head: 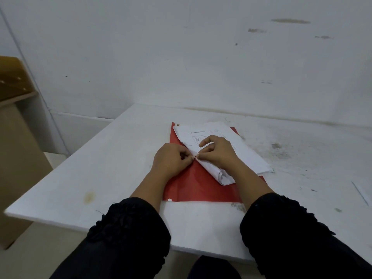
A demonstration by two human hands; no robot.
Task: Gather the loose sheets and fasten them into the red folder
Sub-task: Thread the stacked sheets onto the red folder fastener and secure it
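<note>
Both hands (195, 157) pinching sheets (237, 146)

Bare table (124, 158) lies open left and right of the red folder (193, 190); the wall (181, 57) closes the far edge.

Both hands' fingers (186, 156) hide the fastener, seemingly pinched.

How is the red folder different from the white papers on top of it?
The red folder is plain red, while the white papers carry print and a small drawing. The folder lies flat on the table; the papers' near corner is curled up. The papers sit askew on the folder and hang over its right edge. The left hand and right hand pinch at the papers' edge. Both are thin, flat things.
</note>
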